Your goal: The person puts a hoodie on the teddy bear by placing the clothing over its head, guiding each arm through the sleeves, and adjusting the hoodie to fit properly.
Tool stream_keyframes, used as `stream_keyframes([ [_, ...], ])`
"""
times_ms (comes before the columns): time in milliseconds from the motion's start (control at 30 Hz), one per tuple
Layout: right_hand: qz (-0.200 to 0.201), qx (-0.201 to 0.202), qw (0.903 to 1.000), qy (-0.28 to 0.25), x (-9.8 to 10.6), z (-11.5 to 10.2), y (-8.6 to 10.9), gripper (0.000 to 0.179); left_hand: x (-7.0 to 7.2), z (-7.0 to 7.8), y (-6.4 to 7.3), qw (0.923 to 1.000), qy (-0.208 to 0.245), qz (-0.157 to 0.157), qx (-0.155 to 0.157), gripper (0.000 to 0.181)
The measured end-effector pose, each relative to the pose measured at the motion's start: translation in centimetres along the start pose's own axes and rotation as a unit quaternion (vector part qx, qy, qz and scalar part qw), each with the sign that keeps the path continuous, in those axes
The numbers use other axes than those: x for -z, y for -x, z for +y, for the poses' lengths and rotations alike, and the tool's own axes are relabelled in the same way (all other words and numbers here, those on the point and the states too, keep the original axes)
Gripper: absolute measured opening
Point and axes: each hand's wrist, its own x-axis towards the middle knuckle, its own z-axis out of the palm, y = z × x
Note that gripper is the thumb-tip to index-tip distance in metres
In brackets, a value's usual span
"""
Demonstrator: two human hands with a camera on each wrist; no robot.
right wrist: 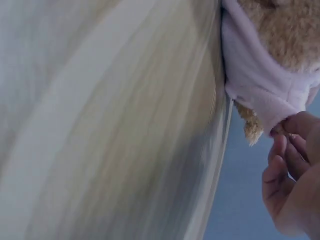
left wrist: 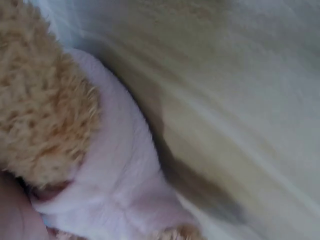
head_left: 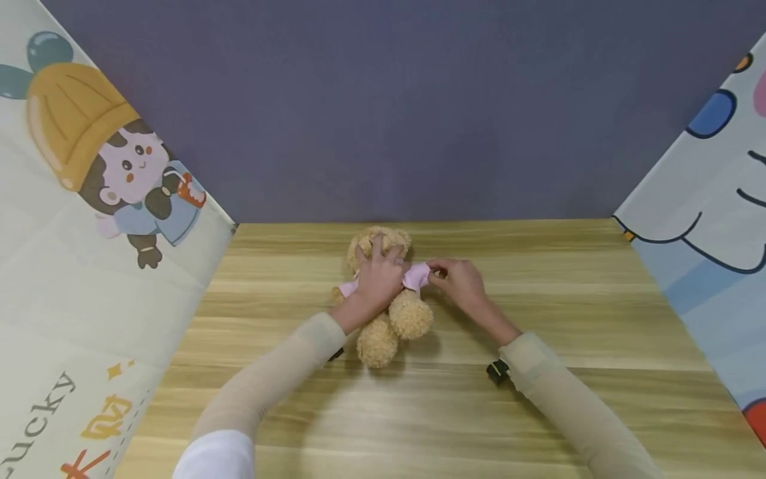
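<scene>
A curly tan teddy bear (head_left: 410,315) in a pink top (head_left: 416,275) lies on the wooden table, its head toward the back wall and its feet toward me. My left hand (head_left: 380,279) rests on the bear's chest, fingers spread up over its face. At the bear's side, my right hand (head_left: 461,283) pinches the cuff of the pink sleeve (right wrist: 272,115) between thumb and fingertips. The left wrist view shows the pink top (left wrist: 120,145) close up beside tan fur (left wrist: 45,95), with a bit of the left hand (left wrist: 17,215) at the lower edge. The left palm hides most of the bear's chest.
The wood-grain table (head_left: 407,426) runs back to a dark grey-blue wall (head_left: 383,113). Printed panels with cartoon figures stand at the left (head_left: 78,279) and right (head_left: 688,199). A black strap buckle (head_left: 497,371) hangs at the right wrist.
</scene>
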Motion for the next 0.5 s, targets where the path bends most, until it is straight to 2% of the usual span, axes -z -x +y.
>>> stream_keyframes([
  [100,0.008,-0.02,0.9986,0.049,0.6,0.6,0.2,0.02,0.1,-0.8,0.8,0.9996,0.014,0.014,-0.018,0.03],
  [167,0.011,-0.012,0.998,0.061,1.1,1.0,0.4,0.018,0.2,-1.2,1.5,0.999,0.018,0.026,-0.032,0.035],
  [233,0.013,0.003,0.9986,0.052,1.4,1.2,0.5,0.017,0.5,-1.4,2.1,0.9982,0.026,0.024,-0.049,0.044],
  [267,0.008,0.011,0.9992,0.037,1.5,1.2,0.5,0.017,0.7,-1.5,2.3,0.9968,0.044,0.021,-0.062,0.048],
  [333,-0.014,0.024,0.9996,0.008,1.7,1.2,0.6,0.02,1.3,-1.9,2.7,0.9887,0.118,0.006,-0.092,0.054],
  [367,-0.031,0.023,0.9992,-0.007,1.8,1.2,0.7,0.023,1.5,-2.3,3.0,0.9797,0.172,-0.005,-0.103,0.058],
  [433,-0.071,0.012,0.9967,-0.037,2.0,1.2,0.8,0.03,1.7,-3.5,3.7,0.9504,0.291,-0.029,-0.107,0.066],
  [467,-0.09,0.006,0.9948,-0.048,2.2,1.2,0.9,0.034,1.7,-4.2,4.1,0.9342,0.343,-0.035,-0.091,0.067],
  [500,-0.104,0.0,0.993,-0.056,2.3,1.3,0.9,0.037,1.6,-4.8,4.6,0.9177,0.391,-0.038,-0.06,0.066],
])
